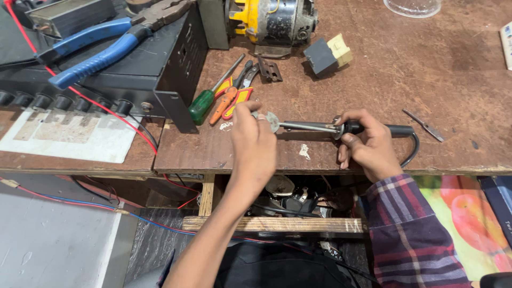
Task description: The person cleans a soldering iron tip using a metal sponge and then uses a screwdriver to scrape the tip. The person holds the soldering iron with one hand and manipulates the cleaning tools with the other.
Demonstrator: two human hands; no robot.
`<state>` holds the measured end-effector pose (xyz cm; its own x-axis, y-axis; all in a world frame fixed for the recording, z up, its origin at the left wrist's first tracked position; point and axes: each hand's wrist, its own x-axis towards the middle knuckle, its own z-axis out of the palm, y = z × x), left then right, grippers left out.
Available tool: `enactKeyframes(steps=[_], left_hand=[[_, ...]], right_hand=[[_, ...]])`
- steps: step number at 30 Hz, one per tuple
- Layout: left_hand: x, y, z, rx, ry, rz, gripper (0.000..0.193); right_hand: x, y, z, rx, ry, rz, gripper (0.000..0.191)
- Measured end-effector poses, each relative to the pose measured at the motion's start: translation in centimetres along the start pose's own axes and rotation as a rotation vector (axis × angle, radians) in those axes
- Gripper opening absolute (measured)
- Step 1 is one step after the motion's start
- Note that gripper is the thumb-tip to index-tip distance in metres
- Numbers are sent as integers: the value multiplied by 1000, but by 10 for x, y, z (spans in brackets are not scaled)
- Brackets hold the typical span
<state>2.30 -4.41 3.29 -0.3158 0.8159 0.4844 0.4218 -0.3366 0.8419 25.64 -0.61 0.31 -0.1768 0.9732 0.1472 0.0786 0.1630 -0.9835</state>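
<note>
The soldering iron (341, 128) lies on the brown bench (373, 69), just in front of the yellow motor (272, 21). The right hand (368, 144) holds its black handle, fingers (344, 154) curled tight around it. The left hand (256, 141) is at the tip of the soldering iron, fingers pressed together, pinching a small grey piece (271, 120) there. A green screwdriver (205, 101) and small orange pliers (232, 98) lie just left of that tip.

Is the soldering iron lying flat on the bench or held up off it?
Cannot tell: soldering iron runs level, right hand gripping its handle, left hand at the tip.
</note>
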Motion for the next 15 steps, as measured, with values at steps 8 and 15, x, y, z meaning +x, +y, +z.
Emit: enactKeyframes(steps=[8,15], left_hand=[[2,-1,-17,-38,-7,-5,31],[-3,-14,-39,93,-95,560,20]], right_hand=[[1,5,-8,76,-19,-57,29],[5,9,-7,70,44,-25,30]])
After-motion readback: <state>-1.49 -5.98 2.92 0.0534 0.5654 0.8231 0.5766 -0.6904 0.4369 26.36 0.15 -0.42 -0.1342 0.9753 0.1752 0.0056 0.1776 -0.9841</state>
